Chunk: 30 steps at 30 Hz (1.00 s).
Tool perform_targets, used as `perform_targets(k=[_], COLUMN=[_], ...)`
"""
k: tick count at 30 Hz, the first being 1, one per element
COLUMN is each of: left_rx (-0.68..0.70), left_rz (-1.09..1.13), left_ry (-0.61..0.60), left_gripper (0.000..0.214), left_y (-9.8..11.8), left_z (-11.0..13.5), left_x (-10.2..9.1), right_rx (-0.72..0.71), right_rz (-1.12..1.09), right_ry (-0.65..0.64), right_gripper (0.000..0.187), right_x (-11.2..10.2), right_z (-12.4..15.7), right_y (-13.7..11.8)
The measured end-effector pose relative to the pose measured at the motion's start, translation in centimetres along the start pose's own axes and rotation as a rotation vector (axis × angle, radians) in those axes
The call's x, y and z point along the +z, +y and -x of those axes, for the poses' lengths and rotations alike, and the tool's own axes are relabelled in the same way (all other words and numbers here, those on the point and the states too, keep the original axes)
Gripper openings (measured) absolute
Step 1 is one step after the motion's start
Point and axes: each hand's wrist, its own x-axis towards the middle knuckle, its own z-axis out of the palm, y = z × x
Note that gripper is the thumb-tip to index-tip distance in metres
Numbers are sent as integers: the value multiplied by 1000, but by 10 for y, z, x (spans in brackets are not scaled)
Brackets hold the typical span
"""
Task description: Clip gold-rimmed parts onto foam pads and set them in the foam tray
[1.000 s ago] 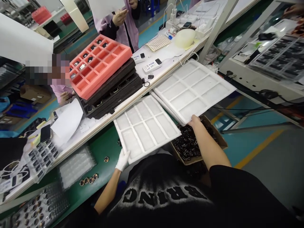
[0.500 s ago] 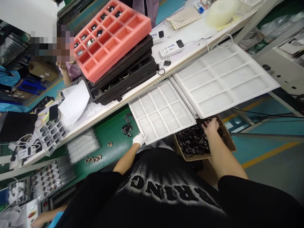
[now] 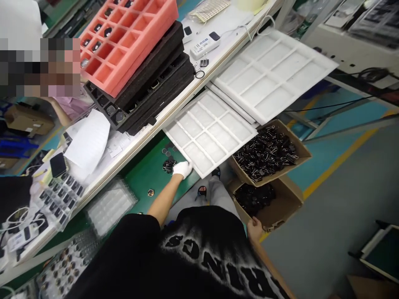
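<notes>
My left hand (image 3: 182, 169), in a white glove, has its fingers drawn together between a small heap of black binder clips (image 3: 168, 166) and the edge of a white divided tray (image 3: 208, 129). What it grips, if anything, is hidden. Bare and curled, my right hand (image 3: 254, 229) is low beside the near wall of a lower cardboard box (image 3: 288, 207). I cannot make out anything in its fingers. Dark round pieces (image 3: 254, 197) lie inside that box. Above it, an upper cardboard box (image 3: 302, 154) holds many black binder clips (image 3: 268, 151).
A larger white divided tray (image 3: 274, 74) leans against the white bench (image 3: 174, 109). Pink foam (image 3: 124, 41) tops a stack of black foam trays (image 3: 156, 83). A clear plastic tray (image 3: 110, 205) and a round metal part (image 3: 151, 192) lie on the green surface. Another person (image 3: 67, 106) is across the bench.
My right hand has left the binder clips in the upper box and dropped beside the lower box. My left hand has shifted from the white tray's corner toward the clip heap. The view has turned.
</notes>
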Motion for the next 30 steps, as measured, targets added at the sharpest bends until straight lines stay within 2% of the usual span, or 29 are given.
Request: perform_targets(k=[2,4,5,7,8,10,11,13,16,19,22,25,30], left_rx=[-9,-24,-24,-5,12,45,58,75,95,121,137,168,234], left_rz=[-23,-38,-43,-48,-49,-49,-48,-44,-32,-20,-11,-13,-16], left_ry=[123,229,259,269,259,235,227,224,230,256,296,315,306], left_gripper=[48,54,57,69,76,90,94,97,92,78,60,53,43], left_y=[-17,-33,-40,-50,-53,-58,-60,-62,-61,-56,-54,-60,-75], left_z=[-14,-32,-43,-65,-75,-94,-102,-116,-128,-132,-127,-115,-98], left_x=[-22,-41,-49,-58,-60,-62,-61,-59,-55,-48,-40,-35,-40], right_rx=[-227,-469,-584,-773,-841,-921,-942,-969,-1000,-1016,-1011,-996,-954], right_rz=[207,419,514,695,781,949,1025,1149,1274,1358,1422,1448,1415], right_ry=[-54,-179,-253,-389,-442,-512,-533,-548,-533,-511,-488,-463,-423], right_gripper=[40,40,47,56,54,44,40,37,38,39,40,39,39], right_x=[29,81,113,176,204,245,256,263,251,237,234,239,256], right_z=[5,4,3,3,3,2,2,1,2,7,7,2,-7], right_y=[-9,-27,-37,-58,-68,-85,-92,-104,-115,-122,-123,-118,-103])
